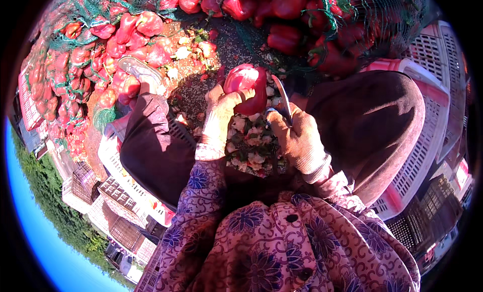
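Observation:
My gloved left hand is closed round a large red bell pepper, held up between my knees. Just right of it, my gloved right hand grips a knife, its curved blade pointing up and toward the pepper without plainly touching it. The knife's handle is mostly hidden in my fingers. Below the pepper, a heap of pale cut pepper cores and green stems lies on the ground between my legs.
Red peppers lie loose at the far left, near green net sacks full of peppers. White plastic crates stand at my right, and more crates at my left. My knees flank both hands.

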Demonstrator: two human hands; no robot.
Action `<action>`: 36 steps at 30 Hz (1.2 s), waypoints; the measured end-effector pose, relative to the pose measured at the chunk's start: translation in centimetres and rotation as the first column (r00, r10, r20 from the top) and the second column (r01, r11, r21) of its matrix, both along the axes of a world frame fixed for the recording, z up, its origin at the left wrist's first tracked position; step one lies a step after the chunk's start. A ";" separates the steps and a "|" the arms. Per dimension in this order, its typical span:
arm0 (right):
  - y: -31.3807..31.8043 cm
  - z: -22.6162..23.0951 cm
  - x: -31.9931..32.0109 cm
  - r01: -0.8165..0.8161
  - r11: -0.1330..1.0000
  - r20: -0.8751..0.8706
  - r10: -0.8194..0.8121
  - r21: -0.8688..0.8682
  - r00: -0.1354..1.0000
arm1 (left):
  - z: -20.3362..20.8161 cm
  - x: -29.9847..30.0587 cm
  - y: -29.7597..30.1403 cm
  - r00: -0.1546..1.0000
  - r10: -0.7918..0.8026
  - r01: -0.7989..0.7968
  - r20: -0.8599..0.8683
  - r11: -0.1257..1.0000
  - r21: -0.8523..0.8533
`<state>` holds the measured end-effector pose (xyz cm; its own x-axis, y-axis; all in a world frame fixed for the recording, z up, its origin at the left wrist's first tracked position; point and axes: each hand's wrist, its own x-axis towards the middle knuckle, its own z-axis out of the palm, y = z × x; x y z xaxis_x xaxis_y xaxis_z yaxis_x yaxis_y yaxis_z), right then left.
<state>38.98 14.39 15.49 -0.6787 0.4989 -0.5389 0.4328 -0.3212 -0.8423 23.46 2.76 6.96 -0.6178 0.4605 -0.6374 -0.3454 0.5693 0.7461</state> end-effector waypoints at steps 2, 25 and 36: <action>-0.4 -0.8 0.1 -0.177 0.976 0.044 0.173 0.127 0.984 | 4.4 1.7 -0.9 0.985 0.126 -0.159 0.120 0.933 0.324; -4.2 1.2 -0.5 -0.214 0.952 -0.404 0.110 -0.221 0.908 | 10.1 6.4 -7.7 0.935 0.273 -0.351 0.227 0.803 0.481; -4.1 -0.4 0.9 -0.167 0.736 -0.273 -0.025 -0.655 0.962 | 7.6 6.7 -9.0 0.862 0.169 -0.436 0.478 0.730 0.526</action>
